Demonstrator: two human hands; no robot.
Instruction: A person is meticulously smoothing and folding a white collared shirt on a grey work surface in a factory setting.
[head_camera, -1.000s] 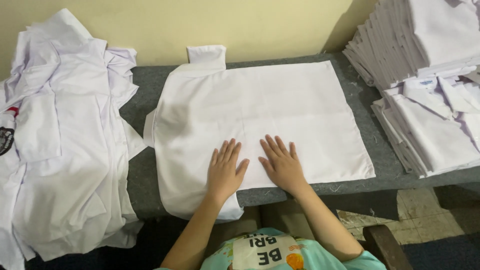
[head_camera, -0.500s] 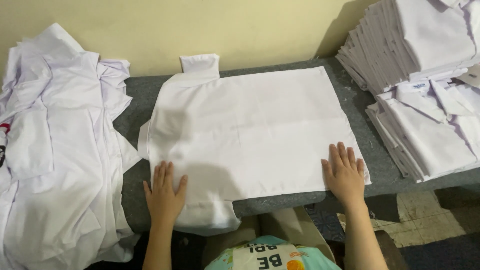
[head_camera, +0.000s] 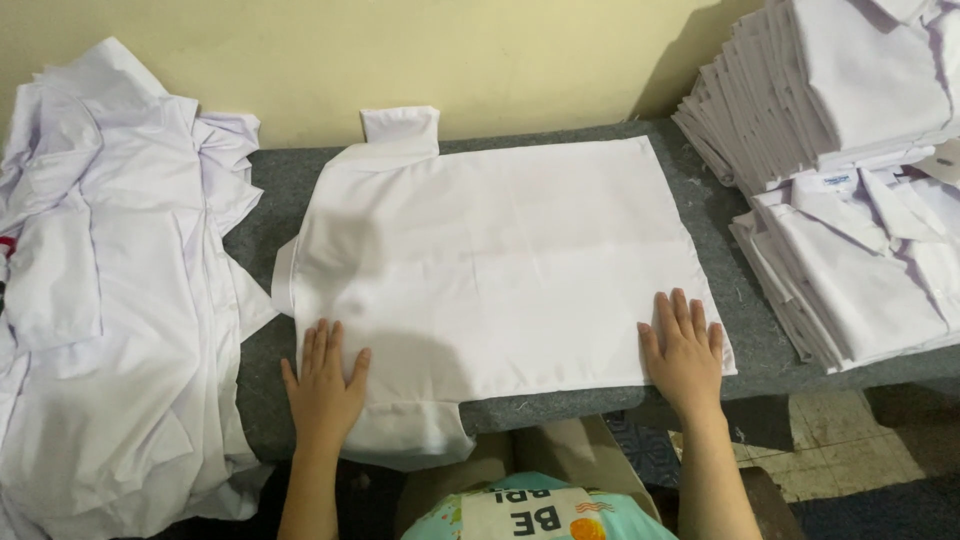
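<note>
A grey felt-covered table (head_camera: 600, 160) stands against a pale wall and bears everything here. To its left lies a loose heap of unfolded white shirts (head_camera: 110, 300), crumpled and spilling over the edge, within reach of that side. At the right, stacks of folded white shirts (head_camera: 850, 150) sit squared up and apart from the working area, so they are not disturbed. Between them, a white shirt (head_camera: 500, 260) lies flat in the middle of the table, its collar toward the wall and one sleeve hanging off the near edge. The left hand (head_camera: 322, 390) lies palm down with fingers spread on the near left corner; the right hand (head_camera: 683, 352) does likewise on the near right corner, apparently pressing the cloth taut and smooth.
</note>
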